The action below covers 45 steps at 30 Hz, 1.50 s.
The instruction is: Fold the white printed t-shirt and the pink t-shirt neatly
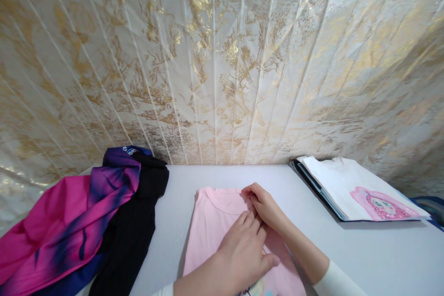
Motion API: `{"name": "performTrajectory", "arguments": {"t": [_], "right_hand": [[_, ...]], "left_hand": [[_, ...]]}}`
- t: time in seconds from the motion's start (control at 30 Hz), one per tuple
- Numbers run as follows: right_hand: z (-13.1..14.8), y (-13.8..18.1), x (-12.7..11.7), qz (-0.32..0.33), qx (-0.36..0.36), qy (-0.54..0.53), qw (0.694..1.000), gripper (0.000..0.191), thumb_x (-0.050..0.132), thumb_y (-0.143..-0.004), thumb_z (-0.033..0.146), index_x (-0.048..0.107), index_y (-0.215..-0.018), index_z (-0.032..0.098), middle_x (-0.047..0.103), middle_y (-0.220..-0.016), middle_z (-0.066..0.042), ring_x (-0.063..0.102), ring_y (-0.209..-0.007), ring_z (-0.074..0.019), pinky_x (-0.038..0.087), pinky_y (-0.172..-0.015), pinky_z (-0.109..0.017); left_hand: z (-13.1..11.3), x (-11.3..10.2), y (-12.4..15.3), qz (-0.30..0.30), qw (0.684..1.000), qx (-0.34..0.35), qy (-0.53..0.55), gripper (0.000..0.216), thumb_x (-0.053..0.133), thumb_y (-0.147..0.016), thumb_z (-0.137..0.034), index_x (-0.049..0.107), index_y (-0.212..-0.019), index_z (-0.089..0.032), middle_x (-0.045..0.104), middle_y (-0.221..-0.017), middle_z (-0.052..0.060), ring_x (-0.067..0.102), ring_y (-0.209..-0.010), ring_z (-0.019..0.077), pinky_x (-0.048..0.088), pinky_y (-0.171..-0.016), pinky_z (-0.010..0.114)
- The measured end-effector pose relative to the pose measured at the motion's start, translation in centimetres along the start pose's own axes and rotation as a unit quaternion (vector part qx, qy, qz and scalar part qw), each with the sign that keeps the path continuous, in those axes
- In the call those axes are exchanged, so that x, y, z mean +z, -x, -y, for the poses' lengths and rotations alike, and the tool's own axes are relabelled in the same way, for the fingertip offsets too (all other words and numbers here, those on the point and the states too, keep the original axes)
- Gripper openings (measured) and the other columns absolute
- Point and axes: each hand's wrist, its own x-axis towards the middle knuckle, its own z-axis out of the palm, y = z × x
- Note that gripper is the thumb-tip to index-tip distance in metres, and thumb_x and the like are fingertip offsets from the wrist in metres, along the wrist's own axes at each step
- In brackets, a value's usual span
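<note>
A pink T-shirt [211, 226], folded into a narrow panel, lies on the white table in front of me with its round neckline at the far end. Part of a printed picture shows near the bottom edge of the view, mostly covered by my left arm and hand. My left hand [243, 249] rests palm down on the shirt, fingers stretched out toward the right shoulder and thumb apart. At that far right corner, my right hand [263, 206] has its fingers bent around the shirt's edge. The fingertips of both hands are close together there.
On the left sits a loose heap of pink-purple clothing [72, 222] with a black garment [135, 226]. A stack of folded clothes [347, 185], topped by a white shirt with a pink print, lies at the right. Gold-patterned fabric [215, 64] hangs behind the table [173, 208].
</note>
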Motion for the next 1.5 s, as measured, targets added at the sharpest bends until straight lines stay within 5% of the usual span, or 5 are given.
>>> {"name": "performTrajectory", "arguments": {"t": [0.33,0.57,0.97,1.27,1.5], "right_hand": [[6.8,-5.3,2.2,0.073,-0.11,0.091,0.987,0.023,0.05,-0.087,0.01,0.065,-0.102,0.019,0.066,-0.097,-0.005,0.061,-0.086,-0.0147,0.046,-0.077,-0.026],[8.8,-8.0,7.9,0.109,-0.107,0.169,0.974,0.015,0.071,-0.081,0.029,0.07,-0.076,0.015,0.064,-0.084,-0.009,0.055,-0.088,-0.0219,0.039,-0.079,-0.031],[6.3,-6.9,10.5,0.05,-0.116,0.161,0.979,0.012,0.062,-0.087,0.026,0.07,-0.081,0.019,0.064,-0.088,-0.005,0.05,-0.086,-0.0198,0.035,-0.08,-0.031],[7.1,-6.6,10.2,0.04,-0.129,0.167,0.977,0.01,0.061,-0.088,0.025,0.066,-0.081,0.018,0.064,-0.089,-0.006,0.052,-0.088,-0.0211,0.036,-0.079,-0.032],[7.9,-1.7,5.8,0.058,-0.167,0.129,0.976,0.022,0.047,-0.093,0.016,0.059,-0.111,0.019,0.065,-0.113,-0.008,0.058,-0.104,-0.0199,0.042,-0.09,-0.034]], "left_hand": [[5.1,-0.7,11.1,-0.024,0.989,-0.037,-0.14,0.061,0.048,-0.095,-0.037,0.029,-0.149,-0.017,0.025,-0.154,0.008,0.03,-0.14,0.0246,0.03,-0.112,0.038],[5.4,1.2,11.5,-0.046,0.982,-0.003,-0.182,0.064,0.042,-0.097,-0.05,0.032,-0.148,-0.015,0.039,-0.147,0.01,0.037,-0.136,0.0248,0.03,-0.111,0.034],[4.0,0.8,11.5,0.027,0.991,-0.087,-0.096,0.072,0.053,-0.09,-0.057,0.033,-0.148,-0.02,0.029,-0.152,0.014,0.024,-0.141,0.0347,0.031,-0.11,0.049],[3.8,1.1,12.1,-0.013,0.993,-0.079,-0.091,0.07,0.055,-0.09,-0.05,0.028,-0.149,-0.021,0.022,-0.156,0.009,0.019,-0.143,0.0298,0.025,-0.114,0.046],[6.6,-0.6,14.6,-0.118,0.976,-0.128,-0.133,0.056,0.032,-0.1,-0.025,0.016,-0.152,-0.019,0.025,-0.155,0.008,0.025,-0.142,0.021,0.031,-0.112,0.039]]}}
